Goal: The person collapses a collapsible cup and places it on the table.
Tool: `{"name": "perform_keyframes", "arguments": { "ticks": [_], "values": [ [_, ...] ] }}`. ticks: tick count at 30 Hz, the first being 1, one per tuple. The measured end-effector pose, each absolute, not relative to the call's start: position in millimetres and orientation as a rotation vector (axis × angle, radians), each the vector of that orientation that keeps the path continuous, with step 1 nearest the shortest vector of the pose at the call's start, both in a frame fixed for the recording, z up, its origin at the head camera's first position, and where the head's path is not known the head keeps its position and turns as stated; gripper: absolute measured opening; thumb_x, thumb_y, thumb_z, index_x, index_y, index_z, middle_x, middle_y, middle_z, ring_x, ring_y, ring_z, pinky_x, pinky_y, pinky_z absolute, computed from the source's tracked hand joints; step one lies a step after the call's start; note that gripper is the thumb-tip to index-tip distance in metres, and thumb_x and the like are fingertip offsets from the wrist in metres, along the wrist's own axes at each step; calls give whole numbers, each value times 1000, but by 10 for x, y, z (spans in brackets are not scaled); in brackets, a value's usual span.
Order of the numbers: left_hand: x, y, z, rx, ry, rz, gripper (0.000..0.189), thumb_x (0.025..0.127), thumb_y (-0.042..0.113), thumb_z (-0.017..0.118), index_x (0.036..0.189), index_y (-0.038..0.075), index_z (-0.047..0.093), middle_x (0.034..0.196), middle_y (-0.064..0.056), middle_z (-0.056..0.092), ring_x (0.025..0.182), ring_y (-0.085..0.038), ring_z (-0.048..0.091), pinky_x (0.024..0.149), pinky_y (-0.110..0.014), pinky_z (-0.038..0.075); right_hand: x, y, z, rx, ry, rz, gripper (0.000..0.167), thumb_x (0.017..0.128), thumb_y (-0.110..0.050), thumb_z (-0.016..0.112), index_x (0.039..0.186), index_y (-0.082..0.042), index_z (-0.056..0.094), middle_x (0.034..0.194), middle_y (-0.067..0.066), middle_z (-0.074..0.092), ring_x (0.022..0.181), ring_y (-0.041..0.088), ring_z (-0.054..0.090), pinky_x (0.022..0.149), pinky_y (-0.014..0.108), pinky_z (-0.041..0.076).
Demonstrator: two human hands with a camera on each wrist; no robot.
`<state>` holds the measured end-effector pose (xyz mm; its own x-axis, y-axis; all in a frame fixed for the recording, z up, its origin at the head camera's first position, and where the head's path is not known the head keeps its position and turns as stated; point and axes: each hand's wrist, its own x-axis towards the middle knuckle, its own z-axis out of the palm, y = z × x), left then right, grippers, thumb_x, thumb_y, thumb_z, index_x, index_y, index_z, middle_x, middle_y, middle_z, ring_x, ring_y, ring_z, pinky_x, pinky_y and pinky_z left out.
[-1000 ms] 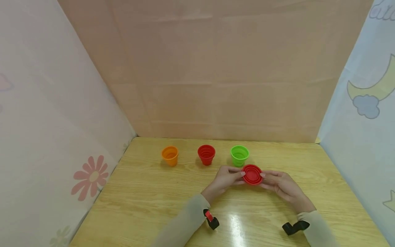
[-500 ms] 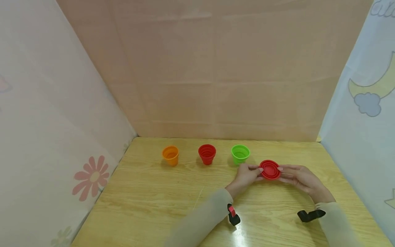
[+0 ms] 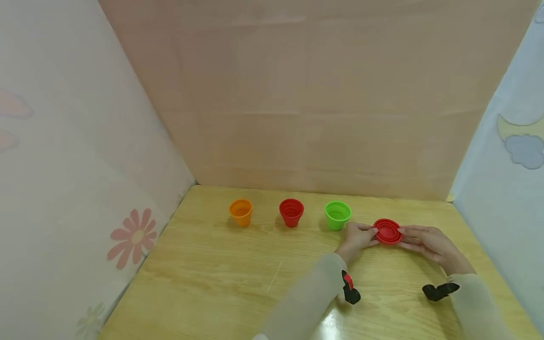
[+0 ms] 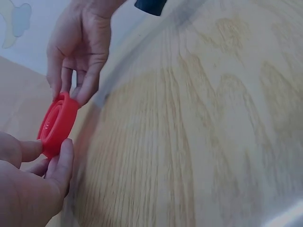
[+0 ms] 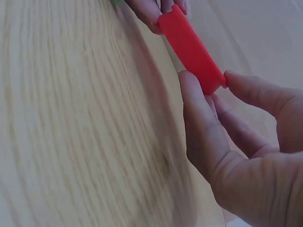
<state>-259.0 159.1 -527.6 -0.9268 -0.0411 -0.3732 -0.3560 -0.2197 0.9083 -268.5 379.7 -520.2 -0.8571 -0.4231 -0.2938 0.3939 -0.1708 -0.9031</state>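
Observation:
A flattened red collapsible cup [image 3: 387,232] is held between both hands at the right of the row of cups. My left hand [image 3: 358,237] pinches its left rim, thumb on top and fingers beneath. The right hand [image 3: 433,244] pinches the opposite rim the same way. In the left wrist view the folded cup [image 4: 59,124] shows its nested rings edge-on, and in the right wrist view its smooth side [image 5: 191,49] shows. It looks raised off the table. Just left of my left hand stands an expanded green cup [image 3: 337,215].
An expanded red cup [image 3: 291,212] and an orange cup [image 3: 241,212] stand upright in line with the green one. The wooden table [image 3: 204,274] ends at a tan back wall [image 3: 306,118], with patterned white walls on both sides.
Both hands have carried the flattened red cup to the right and slightly away, past the green cup. The view has shifted a little; the three standing cups stay in place.

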Motion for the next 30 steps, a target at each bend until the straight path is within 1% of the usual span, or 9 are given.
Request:
{"name": "perform_keyframes", "arguments": {
  "ticks": [3,8,12,15,17,19,22,26,30],
  "values": [
    [-2611,1657,-5277,-463,1930,2189,5,92,-4,75,97,-6,77,90,-16,76,83,-29,80,74,-37,68,-2701,3846,-5211,-13,1611,-2031,36,109,0,48,106,-17,79,109,-1,79,101,15,78,91,36,65],
    [-2714,1689,-5307,-355,2257,1956,9,94,4,77,100,-1,82,83,-8,79,67,-18,78,58,-21,61,-2744,3839,-5210,5,1673,-2016,33,108,1,51,106,-16,79,107,-2,79,100,15,78,90,36,65],
    [-2799,1697,-5334,-315,2319,1940,8,94,4,77,98,-1,82,80,-7,79,63,-15,76,53,-17,57,-2787,3819,-5196,27,1728,-2013,30,107,0,53,105,-15,79,105,-3,79,97,14,78,89,35,66],
    [-2842,1696,-5346,-318,2313,1948,8,94,5,77,98,0,82,81,-7,79,65,-16,77,54,-17,57,-2813,3810,-5192,16,1832,-1950,23,107,-2,55,114,-8,76,104,-6,79,97,12,78,89,33,66],
    [-2861,1687,-5347,-306,2336,1923,9,94,7,77,98,1,82,83,-7,79,65,-14,76,54,-17,57,-2827,3797,-5192,23,1922,-1887,23,107,-5,58,124,1,72,103,-9,78,95,10,78,88,32,66],
    [-2879,1685,-5351,-292,2384,1875,9,95,9,78,98,2,82,85,-5,79,66,-10,74,56,-17,57,-2840,3787,-5201,18,2014,-1807,35,107,-8,59,134,13,62,102,-12,76,94,8,78,88,31,66],
    [-2893,1685,-5349,-273,2474,1765,10,95,16,79,99,7,83,89,0,79,70,-1,67,59,-16,55,-2850,3762,-5214,50,2090,-1753,50,107,-9,59,143,24,46,100,-15,75,92,6,77,86,30,66],
    [-2894,1693,-5357,-243,2611,1594,12,95,25,80,101,16,84,87,8,78,73,2,61,63,-16,51,-2849,3738,-5232,80,2137,-1733,55,108,-9,57,146,25,39,97,-17,74,91,4,76,85,29,66],
    [-2884,1707,-5388,-225,2706,1515,10,94,27,81,96,19,85,88,10,79,80,2,66,71,-17,53,-2825,3706,-5226,122,2183,-1713,55,108,-12,57,146,24,41,96,-17,73,89,3,76,85,28,66]
  ]
}}
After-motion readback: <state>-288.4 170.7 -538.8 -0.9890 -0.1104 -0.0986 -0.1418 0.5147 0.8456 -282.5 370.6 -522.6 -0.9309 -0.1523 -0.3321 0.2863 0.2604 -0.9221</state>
